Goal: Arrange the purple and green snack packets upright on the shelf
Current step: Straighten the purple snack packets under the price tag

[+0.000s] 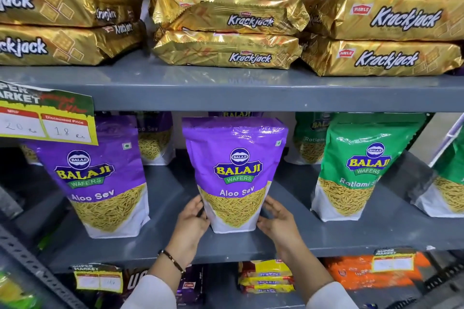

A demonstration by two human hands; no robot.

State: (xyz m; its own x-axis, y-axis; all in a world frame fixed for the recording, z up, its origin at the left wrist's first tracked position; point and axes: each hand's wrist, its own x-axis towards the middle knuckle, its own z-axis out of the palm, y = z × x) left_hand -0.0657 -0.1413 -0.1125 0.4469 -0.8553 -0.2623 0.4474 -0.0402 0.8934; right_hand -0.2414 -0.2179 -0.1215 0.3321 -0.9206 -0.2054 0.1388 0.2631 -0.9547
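A purple Aloo Sev packet [234, 170] stands upright in the middle of the grey shelf [226, 248]. My left hand [190, 223] cups its lower left side and my right hand [277, 221] cups its lower right side. Another purple packet [100, 183] stands to the left, leaning slightly. A green Ratlami Sev packet [359, 170] stands upright to the right. Behind them are more purple packets [154, 138] and a green packet [307, 140]. A second green packet [449, 183] is cut off at the right edge.
Gold Krackjack biscuit packs [226, 40] are stacked on the shelf above. A price tag [47, 115] hangs from that shelf's edge at the left. Below, yellow [266, 278] and orange [364, 273] packs fill the lower shelf. Gaps lie between the front packets.
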